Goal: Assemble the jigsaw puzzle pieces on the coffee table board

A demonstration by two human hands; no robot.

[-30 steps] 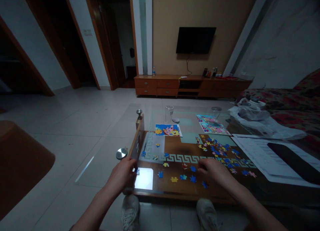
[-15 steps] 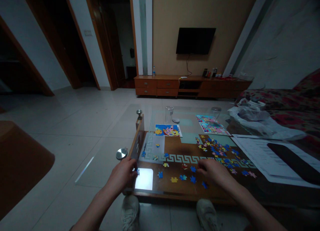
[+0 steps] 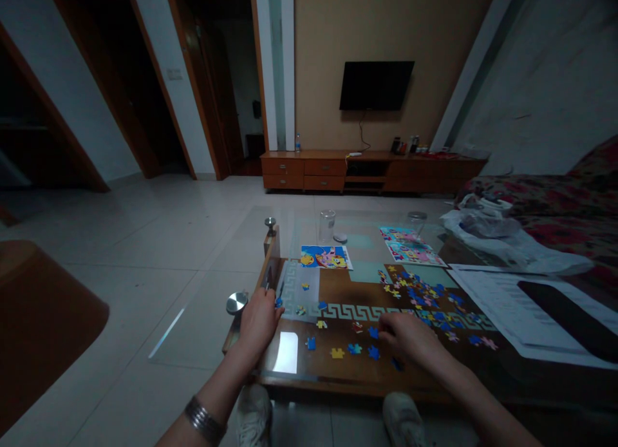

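At the left end of the glass table, my left hand (image 3: 259, 318) is closed, and what it may hold is hidden. A small blue jigsaw piece (image 3: 279, 302) lies at its fingers. On the front part of the table my right hand (image 3: 410, 334) is closed with bent fingers, its contents hidden. Its fingertips are beside a blue jigsaw piece (image 3: 373, 332). Loose between the hands are a yellow jigsaw piece (image 3: 337, 353) and several others. A heap of mixed jigsaw pieces (image 3: 427, 292) spreads beyond my right hand. A pale sheet (image 3: 309, 279) with a few pieces is near my left hand.
A cartoon picture card (image 3: 326, 257), a glass jar (image 3: 327, 226) and its lid (image 3: 340, 238) stand farther back. More picture cards (image 3: 410, 247), a plastic bag (image 3: 512, 241), papers (image 3: 497, 305) and a dark flat object (image 3: 564, 315) are to the right.
My left hand has moved forward along the table's left end, toward the pale sheet. My right hand has stayed nearly in place. The view has tilted slightly.
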